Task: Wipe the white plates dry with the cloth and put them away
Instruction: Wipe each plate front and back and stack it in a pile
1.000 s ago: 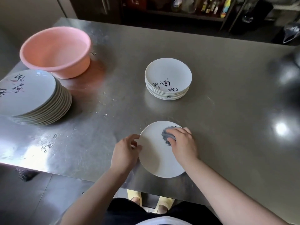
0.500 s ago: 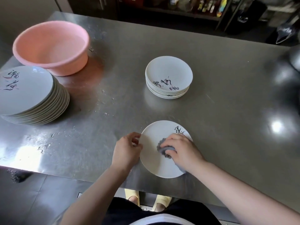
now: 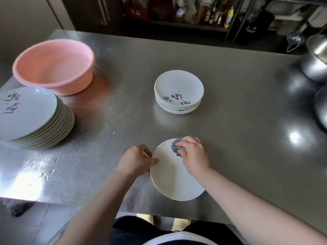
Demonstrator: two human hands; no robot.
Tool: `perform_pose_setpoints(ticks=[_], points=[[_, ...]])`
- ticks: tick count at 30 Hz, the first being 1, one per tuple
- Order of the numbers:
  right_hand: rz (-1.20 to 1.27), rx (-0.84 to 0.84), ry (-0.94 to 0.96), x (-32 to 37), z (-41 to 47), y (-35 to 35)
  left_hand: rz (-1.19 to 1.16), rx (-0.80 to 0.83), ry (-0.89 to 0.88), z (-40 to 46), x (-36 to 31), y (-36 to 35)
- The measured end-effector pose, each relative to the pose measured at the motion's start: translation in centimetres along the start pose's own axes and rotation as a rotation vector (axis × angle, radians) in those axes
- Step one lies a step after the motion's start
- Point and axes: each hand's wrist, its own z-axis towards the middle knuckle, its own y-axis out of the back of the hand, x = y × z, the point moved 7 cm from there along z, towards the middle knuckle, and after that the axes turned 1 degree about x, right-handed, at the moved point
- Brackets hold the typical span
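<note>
Right hand [image 3: 193, 154] bunched round grey cloth [image 3: 175, 146], pressing it on far rim of white plate [image 3: 174, 179]. Left hand [image 3: 136, 160] pinches plate's left rim. Plate sits at table's [image 3: 238, 121] near edge. Best: keep rim pinned, wipe in circles. Small stack [image 3: 178, 93] mid-table, unobstructed; tall stack [image 3: 33, 119] and pink basin [image 3: 53, 66] near the left edge.

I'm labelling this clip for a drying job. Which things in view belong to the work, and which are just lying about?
Part of the job:
- plate being wiped, steadied at its rim by the left hand
- grey cloth, held by the right hand
- small plate stack
- large plate stack

Just lying about:
- pink basin
- metal pots
- bottles on the shelf
</note>
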Motion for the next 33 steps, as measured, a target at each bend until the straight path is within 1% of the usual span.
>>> perform_pose_setpoints(ticks=[2, 4, 7, 9, 11, 12, 14, 15, 16, 18, 19, 20, 22, 25, 26, 29, 30, 31, 33], points=[[0.001, 0.061, 0.046, 1.0, 0.1, -0.8, 0.112, -0.109, -0.091, 1.3, -2.3, 0.6], [-0.027, 0.119, 0.063, 1.6, 0.2, -1.7, 0.202, -0.113, -0.134, 2.1, -3.8, -0.2], [-0.076, 0.102, 0.033, 1.3, 0.4, -1.8, 0.210, -0.098, -0.093, 2.4, -3.2, -0.5], [-0.106, 0.050, -0.038, -0.2, 0.5, -0.8, 0.126, -0.106, -0.035, 1.9, -1.7, 0.0], [-0.155, 0.011, -0.088, -1.5, 0.5, 0.1, -0.002, -0.029, 0.027, 0.8, 0.1, -0.4], [-0.167, 0.004, -0.088, -1.6, 0.4, 0.2, -0.036, 0.056, 0.049, 0.3, 0.7, -1.1], [-0.140, 0.009, -0.051, -1.0, 0.1, 0.0, 0.021, 0.226, 0.063, -0.7, 1.2, -2.5], [-0.117, 0.013, -0.026, -0.5, 0.0, -0.2, 0.082, 0.231, 0.054, -0.8, 0.9, -2.4], [-0.094, 0.018, 0.000, 0.0, -0.1, -0.5, 0.140, 0.169, 0.030, -0.6, 0.3, -1.8], [-0.047, 0.035, 0.043, 0.8, -0.1, -0.9, 0.202, -0.036, -0.045, 0.3, -1.4, -0.1], [-0.029, 0.053, 0.057, 1.1, -0.1, -1.2, 0.212, -0.095, -0.082, 0.7, -2.4, 0.4], [-0.026, 0.075, 0.065, 1.2, -0.1, -1.5, 0.217, -0.101, -0.104, 0.9, -3.1, 0.5], [-0.060, 0.101, 0.054, 1.0, 0.0, -1.6, 0.223, -0.046, -0.095, 1.3, -3.6, -0.1], [-0.102, 0.026, -0.030, -0.5, 0.2, -0.2, 0.243, -0.027, -0.058, 0.8, -2.7, -0.3], [-0.113, -0.003, -0.066, -1.2, 0.3, 0.3, 0.222, 0.024, -0.031, 0.5, -2.0, -0.8], [-0.141, -0.028, -0.088, -1.9, -0.1, 0.8, 0.154, 0.311, 0.072, -0.6, -0.3, -3.2], [-0.136, -0.024, -0.078, -1.7, -0.2, 0.7, 0.165, 0.347, 0.081, -0.8, -0.3, -3.6], [-0.124, -0.020, -0.067, -1.4, -0.2, 0.6, 0.181, 0.312, 0.068, -0.6, -0.7, -3.4], [-0.071, -0.012, -0.026, -0.6, -0.3, 0.1, 0.191, 0.100, -0.013, 0.2, -2.1, -2.1]])
